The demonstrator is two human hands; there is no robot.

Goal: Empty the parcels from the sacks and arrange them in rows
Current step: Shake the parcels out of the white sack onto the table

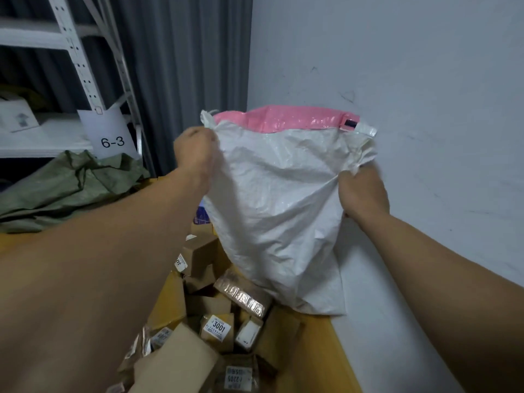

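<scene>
- You're holding the white sack [278, 199] up at centre, over the parcels [221, 316] at 6 o'clock.
- Your left hand [195, 154] is gripping its 10 o'clock corner, your right hand [361, 194] its 3 o'clock edge.
- Parcels are lying heaped; rows likely not begun.

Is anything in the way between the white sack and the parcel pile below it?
Nothing visible. The left hand and right hand grip the white sack; its lower end reaches the parcel pile.

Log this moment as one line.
left hand: grips white woven plastic sack | right hand: grips sack | sack: held above brown cardboard parcels | parcels: heaped, no rows
</scene>
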